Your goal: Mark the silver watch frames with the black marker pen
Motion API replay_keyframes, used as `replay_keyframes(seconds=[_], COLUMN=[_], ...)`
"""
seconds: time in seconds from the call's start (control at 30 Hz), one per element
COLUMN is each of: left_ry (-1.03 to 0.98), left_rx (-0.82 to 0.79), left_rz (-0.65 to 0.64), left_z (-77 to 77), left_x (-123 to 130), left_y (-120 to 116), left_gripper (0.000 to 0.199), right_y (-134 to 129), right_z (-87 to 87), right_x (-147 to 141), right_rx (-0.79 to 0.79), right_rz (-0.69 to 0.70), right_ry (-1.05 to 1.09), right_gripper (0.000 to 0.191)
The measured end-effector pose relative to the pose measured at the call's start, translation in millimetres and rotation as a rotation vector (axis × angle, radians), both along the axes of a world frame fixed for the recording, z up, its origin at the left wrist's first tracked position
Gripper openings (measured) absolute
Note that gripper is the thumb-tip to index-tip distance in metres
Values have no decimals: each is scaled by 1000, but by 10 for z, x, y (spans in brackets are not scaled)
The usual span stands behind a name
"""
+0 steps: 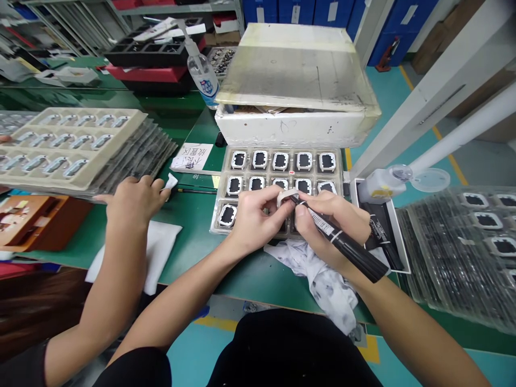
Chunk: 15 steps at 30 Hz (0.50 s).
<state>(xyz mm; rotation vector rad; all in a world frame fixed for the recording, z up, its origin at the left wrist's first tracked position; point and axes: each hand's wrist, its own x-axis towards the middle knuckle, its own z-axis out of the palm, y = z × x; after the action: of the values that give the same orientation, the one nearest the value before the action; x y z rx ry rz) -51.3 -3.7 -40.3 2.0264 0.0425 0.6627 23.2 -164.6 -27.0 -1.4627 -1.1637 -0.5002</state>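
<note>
My left hand (258,217) pinches a small pale metal frame (284,195), tilted up on its edge, that resembles a watch case. In my right hand (332,217) is a black marker pen (355,252), its tip end touching or very close to the frame; my fingers partly hide the contact. Both hands are over a clear plastic tray (220,189) holding rows of similar pale frames with dark centres. Beneath my right wrist lies a crumpled, stained white cloth (326,285).
Behind the tray stands a white foam box (278,129) beside a pump bottle (201,72). At right are a small white box (405,258) with a bottle (382,185) and stacked trays (451,269). A co-worker's hand (135,199) rests near stacked trays (124,156) at left.
</note>
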Motion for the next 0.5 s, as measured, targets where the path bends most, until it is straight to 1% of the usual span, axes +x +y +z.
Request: replay_keyframes(seconds=[0.13,0.27,0.5], left_ry=[15,30,-27], left_rx=[-46,-153,-334], left_rz=[-13,-52,-130], left_z=[-6,-19,-25], left_x=[10,28,68], left_y=[13,22,-9], left_gripper=[24,19,14], right_y=[16,19,27], right_z=[-16,-9,49], right_x=[0,-22,-15], right_rx=[33,43,40], right_rz=[0,-63,-65], right_ry=[-26,-71,-251], right_gripper=[22,23,24])
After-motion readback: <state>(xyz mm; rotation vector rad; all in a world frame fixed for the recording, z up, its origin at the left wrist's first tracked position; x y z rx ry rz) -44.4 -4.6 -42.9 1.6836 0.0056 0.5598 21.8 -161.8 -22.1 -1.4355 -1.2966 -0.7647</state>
